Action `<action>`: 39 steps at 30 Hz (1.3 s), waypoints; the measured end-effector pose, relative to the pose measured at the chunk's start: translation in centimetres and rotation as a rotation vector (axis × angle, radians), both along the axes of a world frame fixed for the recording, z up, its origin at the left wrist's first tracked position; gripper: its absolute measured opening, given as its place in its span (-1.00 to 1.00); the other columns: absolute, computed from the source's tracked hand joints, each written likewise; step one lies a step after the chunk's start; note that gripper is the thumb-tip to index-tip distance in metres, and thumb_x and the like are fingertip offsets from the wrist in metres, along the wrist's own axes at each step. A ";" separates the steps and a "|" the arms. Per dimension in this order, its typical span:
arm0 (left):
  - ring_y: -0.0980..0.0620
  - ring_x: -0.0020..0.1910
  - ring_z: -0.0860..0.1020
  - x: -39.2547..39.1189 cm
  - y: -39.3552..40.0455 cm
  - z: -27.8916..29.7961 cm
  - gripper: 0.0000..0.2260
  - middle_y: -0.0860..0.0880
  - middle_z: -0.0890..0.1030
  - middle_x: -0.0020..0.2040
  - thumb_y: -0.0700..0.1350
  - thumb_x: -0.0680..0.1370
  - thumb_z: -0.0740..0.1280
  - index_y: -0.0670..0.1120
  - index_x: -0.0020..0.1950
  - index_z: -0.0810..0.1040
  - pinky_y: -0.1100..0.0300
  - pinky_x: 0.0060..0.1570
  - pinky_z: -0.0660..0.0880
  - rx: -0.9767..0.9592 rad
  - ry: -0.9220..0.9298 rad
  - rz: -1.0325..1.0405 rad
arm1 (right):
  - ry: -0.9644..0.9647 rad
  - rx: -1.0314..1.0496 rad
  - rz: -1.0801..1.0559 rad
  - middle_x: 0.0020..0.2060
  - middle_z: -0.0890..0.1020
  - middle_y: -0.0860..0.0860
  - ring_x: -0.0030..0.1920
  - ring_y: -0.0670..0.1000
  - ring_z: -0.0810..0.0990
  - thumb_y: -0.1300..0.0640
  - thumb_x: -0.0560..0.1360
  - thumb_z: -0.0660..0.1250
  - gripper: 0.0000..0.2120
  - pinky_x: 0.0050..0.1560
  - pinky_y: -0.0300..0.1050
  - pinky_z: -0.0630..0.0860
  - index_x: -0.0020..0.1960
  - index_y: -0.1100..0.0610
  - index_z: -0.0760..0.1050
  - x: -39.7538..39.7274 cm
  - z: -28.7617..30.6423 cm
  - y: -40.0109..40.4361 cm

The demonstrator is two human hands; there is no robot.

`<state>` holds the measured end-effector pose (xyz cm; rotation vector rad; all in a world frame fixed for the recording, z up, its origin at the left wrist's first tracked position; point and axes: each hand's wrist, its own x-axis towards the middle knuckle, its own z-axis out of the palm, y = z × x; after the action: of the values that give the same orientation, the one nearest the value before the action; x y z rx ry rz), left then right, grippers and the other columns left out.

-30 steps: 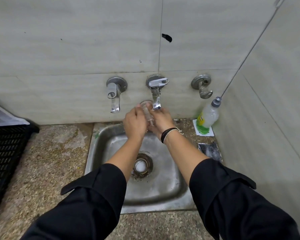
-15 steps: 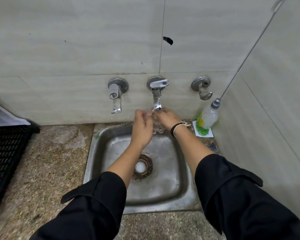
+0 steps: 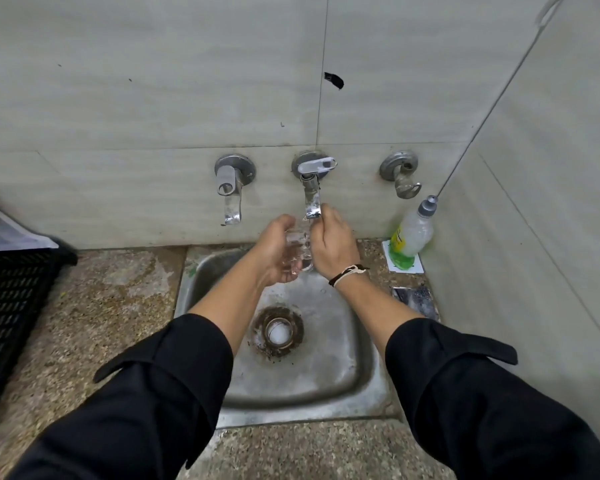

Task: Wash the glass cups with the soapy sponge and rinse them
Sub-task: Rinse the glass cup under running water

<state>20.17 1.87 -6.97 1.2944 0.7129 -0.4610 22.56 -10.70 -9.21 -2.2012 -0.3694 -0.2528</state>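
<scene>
Glass cup (image 3: 298, 249) sits between both hands under the middle tap (image 3: 313, 202), above the steel sink (image 3: 354, 368). Left hand (image 3: 274, 252) curls round its side; right hand (image 3: 333, 245) grips the other side, fingers bent over it.

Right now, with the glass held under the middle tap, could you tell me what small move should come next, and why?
Probably turn the glass cup under the middle tap to rinse every side: both the left hand and right hand grip it directly below the spout, over the sink.
</scene>
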 end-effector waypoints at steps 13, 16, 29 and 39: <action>0.06 -0.11 0.53 -1.1 -0.5 -1.6 -0.84 0.03 0.56 -0.05 0.05 0.68 0.19 -0.03 0.10 0.44 0.17 -0.15 0.45 0.559 -0.705 0.012 | 0.345 -0.028 -0.152 -0.15 0.59 0.21 -0.14 0.20 0.53 0.13 0.63 0.06 -0.73 -0.17 -0.04 0.27 -0.13 0.16 0.46 1.1 1.3 0.9; 0.00 -0.33 0.52 -0.3 0.0 0.5 -0.74 -0.01 0.55 -0.24 0.16 0.59 0.23 -0.02 -0.07 0.52 0.20 -0.28 0.42 -0.060 -0.104 0.066 | -0.075 0.008 -0.024 -0.28 0.44 0.08 -0.29 0.06 0.35 0.15 0.58 0.07 -0.84 -0.25 -0.08 0.13 -0.14 0.14 0.34 -0.3 0.8 0.2; 0.13 -0.13 0.57 -2.0 0.2 -3.3 -0.80 0.07 0.57 0.02 0.13 0.63 0.31 0.07 0.14 0.41 0.17 -0.16 0.48 0.618 -0.726 -0.145 | 0.718 0.042 -0.174 -0.20 0.61 0.26 -0.30 0.17 0.49 0.10 0.61 0.04 -0.68 -0.28 -0.06 0.33 -0.22 0.14 0.44 0.1 1.4 0.4; 0.01 0.02 0.64 -1.4 1.7 0.0 -0.70 -0.02 0.68 0.04 0.14 0.60 0.26 -0.02 0.13 0.62 -0.02 0.11 0.55 0.418 -0.409 -0.073 | 0.404 -0.211 0.374 -0.03 0.63 0.01 -0.11 -0.01 0.61 -0.39 0.48 0.28 -0.39 -0.14 -0.11 0.49 0.23 0.10 0.46 -0.4 1.7 -1.3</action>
<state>18.78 3.61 -6.96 1.7473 0.4274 -0.0937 22.16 -12.05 -7.49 -2.2653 -0.5879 0.4461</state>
